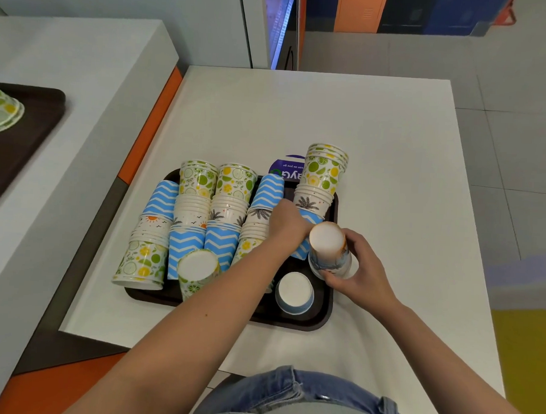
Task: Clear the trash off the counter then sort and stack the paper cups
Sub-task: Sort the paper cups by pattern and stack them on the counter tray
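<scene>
A dark brown tray (321, 315) on the white counter (394, 124) holds several lying stacks of paper cups in citrus, blue zigzag and palm prints. My left hand (286, 223) reaches over the tray and grips a blue zigzag stack (304, 250) near the right side. My right hand (361, 273) holds an upside-down stack of palm-print cups (329, 250) at the tray's right edge. An upturned citrus cup stack (197, 272) stands at the tray's front left, and an upturned blue cup stack (294, 294) at the front right.
A purple round sticker (286, 168) lies on the counter behind the tray. A second brown tray (34, 127) with a citrus cup stack (2, 110) sits on the raised counter at left. The counter's right edge drops to a tiled floor.
</scene>
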### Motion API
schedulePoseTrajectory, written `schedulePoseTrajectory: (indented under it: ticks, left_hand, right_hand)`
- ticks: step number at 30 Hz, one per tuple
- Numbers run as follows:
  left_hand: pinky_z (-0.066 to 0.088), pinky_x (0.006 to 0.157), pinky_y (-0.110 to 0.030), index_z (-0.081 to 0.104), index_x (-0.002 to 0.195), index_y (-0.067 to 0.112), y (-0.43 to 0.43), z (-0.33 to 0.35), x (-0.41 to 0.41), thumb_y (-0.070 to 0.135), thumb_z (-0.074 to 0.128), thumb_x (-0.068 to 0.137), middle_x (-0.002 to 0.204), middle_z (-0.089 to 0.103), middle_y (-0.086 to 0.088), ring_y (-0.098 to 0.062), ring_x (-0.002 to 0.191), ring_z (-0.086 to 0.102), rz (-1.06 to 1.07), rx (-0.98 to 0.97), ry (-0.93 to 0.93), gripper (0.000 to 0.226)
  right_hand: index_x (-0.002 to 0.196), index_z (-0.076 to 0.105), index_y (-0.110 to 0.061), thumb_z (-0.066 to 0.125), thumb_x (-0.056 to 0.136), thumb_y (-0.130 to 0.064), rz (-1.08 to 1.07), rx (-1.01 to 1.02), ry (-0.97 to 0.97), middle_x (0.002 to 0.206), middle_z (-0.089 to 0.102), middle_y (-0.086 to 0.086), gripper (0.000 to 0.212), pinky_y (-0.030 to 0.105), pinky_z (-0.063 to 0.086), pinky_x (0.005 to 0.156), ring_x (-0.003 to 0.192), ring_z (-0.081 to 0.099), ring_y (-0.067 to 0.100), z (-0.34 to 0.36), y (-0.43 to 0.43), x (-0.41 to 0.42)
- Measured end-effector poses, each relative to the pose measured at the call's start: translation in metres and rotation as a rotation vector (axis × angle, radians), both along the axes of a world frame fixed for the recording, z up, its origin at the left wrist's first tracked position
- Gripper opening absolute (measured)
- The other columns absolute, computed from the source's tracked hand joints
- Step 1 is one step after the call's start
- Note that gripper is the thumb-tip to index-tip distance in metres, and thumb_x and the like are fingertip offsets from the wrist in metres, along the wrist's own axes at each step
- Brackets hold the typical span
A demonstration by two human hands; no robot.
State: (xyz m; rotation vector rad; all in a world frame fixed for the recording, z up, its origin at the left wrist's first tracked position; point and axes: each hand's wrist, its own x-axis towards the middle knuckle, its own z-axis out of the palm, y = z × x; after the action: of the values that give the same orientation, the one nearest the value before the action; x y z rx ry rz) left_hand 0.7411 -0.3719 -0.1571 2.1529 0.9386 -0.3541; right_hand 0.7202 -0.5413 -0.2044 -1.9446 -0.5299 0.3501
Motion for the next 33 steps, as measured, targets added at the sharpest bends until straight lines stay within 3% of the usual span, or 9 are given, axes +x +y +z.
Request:
schedulePoseTrajectory:
  ticks: [3, 6, 11, 21, 26, 30, 33]
  left_hand:
    - [0.044, 0.072, -0.033, 0.054, 0.108, -0.003, -0.003, -0.001, -0.001, 0.02, 0.068, 0.085, 0.111, 0.06, -0.018, -0.031, 0.101, 0.059, -0.041, 0.029, 0.002, 0.036]
    - [0.046, 0.077, -0.036, 0.057, 0.107, -0.005, -0.005, -0.002, -0.001, 0.017, 0.061, 0.089, 0.111, 0.061, -0.02, -0.033, 0.101, 0.06, -0.102, 0.062, 0.02, 0.029]
    - [0.046, 0.081, -0.035, 0.057, 0.11, -0.004, -0.005, -0.002, 0.001, 0.021, 0.059, 0.09, 0.113, 0.061, -0.019, -0.031, 0.104, 0.059, -0.184, 0.106, 0.071, 0.032]
    - [0.044, 0.071, -0.032, 0.056, 0.108, 0.0, -0.001, -0.007, 0.002, 0.036, 0.068, 0.083, 0.108, 0.062, -0.015, -0.029, 0.1, 0.06, -0.146, 0.121, 0.044, 0.045]
    - [0.043, 0.069, -0.031, 0.056, 0.107, 0.009, 0.006, -0.007, 0.0, 0.054, 0.076, 0.067, 0.101, 0.061, -0.005, -0.021, 0.092, 0.059, -0.072, 0.076, -0.083, 0.063]
    - [0.048, 0.075, -0.03, 0.058, 0.109, 0.011, 0.016, 0.0, -0.004, 0.045, 0.077, 0.068, 0.098, 0.059, 0.006, -0.013, 0.09, 0.057, 0.043, 0.003, -0.271, 0.056]
    - [0.05, 0.074, -0.03, 0.059, 0.108, 0.012, 0.028, 0.013, -0.009, 0.037, 0.079, 0.069, 0.1, 0.063, 0.002, -0.015, 0.089, 0.061, 0.133, -0.053, -0.388, 0.051]
  right_hand:
    - [0.12, 0.04, -0.047, 0.075, 0.062, -0.033, -0.005, 0.0, -0.004, 0.12, 0.052, -0.022, 0.069, 0.005, 0.04, 0.09, 0.111, 0.051, -0.009, 0.001, 0.0, -0.001]
    - [0.121, 0.04, -0.046, 0.077, 0.063, -0.025, -0.008, -0.006, -0.017, 0.121, 0.052, -0.021, 0.072, 0.006, 0.04, 0.09, 0.111, 0.051, -0.009, 0.0, -0.001, -0.001]
    - [0.124, 0.042, -0.037, 0.076, 0.061, -0.032, -0.018, -0.004, -0.008, 0.122, 0.053, -0.018, 0.072, 0.012, 0.043, 0.092, 0.112, 0.051, -0.006, -0.002, -0.003, -0.001]
    - [0.116, 0.039, -0.046, 0.079, 0.06, -0.023, -0.038, -0.029, -0.006, 0.116, 0.051, -0.027, 0.073, 0.005, 0.04, 0.088, 0.107, 0.05, -0.014, -0.001, -0.002, 0.002]
    - [0.116, 0.042, -0.037, 0.084, 0.061, -0.011, -0.042, -0.058, -0.013, 0.111, 0.052, -0.028, 0.074, 0.005, 0.041, 0.086, 0.104, 0.05, -0.015, -0.001, 0.0, 0.008]
    - [0.116, 0.042, -0.035, 0.084, 0.062, -0.012, -0.02, -0.069, -0.002, 0.109, 0.052, -0.028, 0.072, 0.002, 0.04, 0.082, 0.102, 0.05, -0.017, 0.001, 0.009, 0.012]
    - [0.116, 0.04, -0.036, 0.083, 0.064, -0.014, 0.003, -0.069, 0.001, 0.108, 0.05, -0.03, 0.071, -0.001, 0.038, 0.08, 0.099, 0.048, -0.021, 0.003, 0.021, 0.02]
